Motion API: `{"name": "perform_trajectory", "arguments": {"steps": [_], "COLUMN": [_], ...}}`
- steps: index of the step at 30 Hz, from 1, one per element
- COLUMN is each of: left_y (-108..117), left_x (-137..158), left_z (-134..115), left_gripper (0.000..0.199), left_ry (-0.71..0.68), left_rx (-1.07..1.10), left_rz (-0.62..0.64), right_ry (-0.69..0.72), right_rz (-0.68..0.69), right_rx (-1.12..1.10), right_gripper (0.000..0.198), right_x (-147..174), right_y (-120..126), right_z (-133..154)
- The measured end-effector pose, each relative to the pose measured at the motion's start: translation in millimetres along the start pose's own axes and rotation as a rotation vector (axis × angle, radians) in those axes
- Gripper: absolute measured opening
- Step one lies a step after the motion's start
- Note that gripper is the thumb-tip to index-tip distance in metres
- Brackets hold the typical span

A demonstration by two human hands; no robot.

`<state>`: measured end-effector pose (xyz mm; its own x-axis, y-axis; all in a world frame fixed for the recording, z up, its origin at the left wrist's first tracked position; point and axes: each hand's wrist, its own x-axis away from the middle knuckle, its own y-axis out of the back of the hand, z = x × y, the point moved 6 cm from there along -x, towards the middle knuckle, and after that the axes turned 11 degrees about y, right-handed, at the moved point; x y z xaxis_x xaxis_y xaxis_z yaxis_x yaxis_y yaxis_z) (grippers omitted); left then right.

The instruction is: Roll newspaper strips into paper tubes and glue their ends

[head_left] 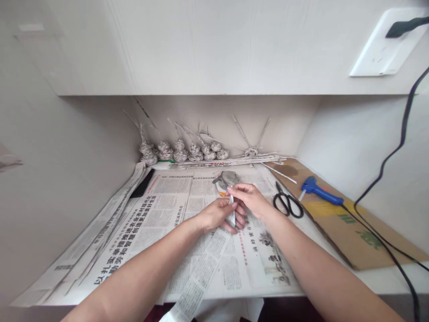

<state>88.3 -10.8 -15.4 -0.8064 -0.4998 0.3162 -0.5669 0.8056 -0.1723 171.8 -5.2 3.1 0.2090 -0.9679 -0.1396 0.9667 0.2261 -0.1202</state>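
Observation:
Both hands meet over the newspaper sheets (161,223) that cover the table. Between them is a newspaper strip (201,277), its upper end rolled narrow and its long flat tail hanging over the table's front edge. My left hand (219,214) is closed around the rolled part from the left. With its fingertips, my right hand (246,199) pinches the top end of the same strip. Just behind the hands lies a crumpled grey cloth (228,178). Black-handled scissors (288,205) rest to the right of my right hand.
A blue glue gun (321,192) with a black cord lies on flattened cardboard (348,237) at the right. Woven paper gourd shapes (181,152) line the back wall beside thin paper sticks (234,161). Cut newspaper strips (97,232) and a black flat object (142,183) are at left.

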Motion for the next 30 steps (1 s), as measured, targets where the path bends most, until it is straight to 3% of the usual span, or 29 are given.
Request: {"name": "perform_trajectory", "arguments": {"steps": [4, 10, 17, 24, 30], "left_y": [0.8, 4.0, 0.4, -1.0, 1.7], "left_x": [0.2, -1.1, -0.6, -0.7, 0.1], "left_z": [0.0, 2.8, 3.8, 5.6, 3.7], "left_gripper": [0.042, 0.043, 0.040, 0.040, 0.042], "left_ry": [0.005, -0.009, -0.008, 0.019, -0.005], "left_rx": [0.040, 0.079, 0.023, 0.039, 0.071], "left_rz": [0.031, 0.058, 0.063, 0.080, 0.088], "right_ry": [0.015, -0.043, -0.049, -0.064, -0.076], "right_rz": [-0.046, 0.130, -0.017, -0.065, 0.095], "right_rx": [-0.022, -0.069, -0.031, -0.088, -0.077], "right_gripper": [0.041, 0.044, 0.030, 0.034, 0.039], "right_x": [-1.7, 1.2, -4.2, -3.8, 1.3], "right_y": [2.8, -0.9, 13.4, 11.1, 4.0], "right_z": [2.5, 1.9, -8.6, -10.8, -2.0]}}
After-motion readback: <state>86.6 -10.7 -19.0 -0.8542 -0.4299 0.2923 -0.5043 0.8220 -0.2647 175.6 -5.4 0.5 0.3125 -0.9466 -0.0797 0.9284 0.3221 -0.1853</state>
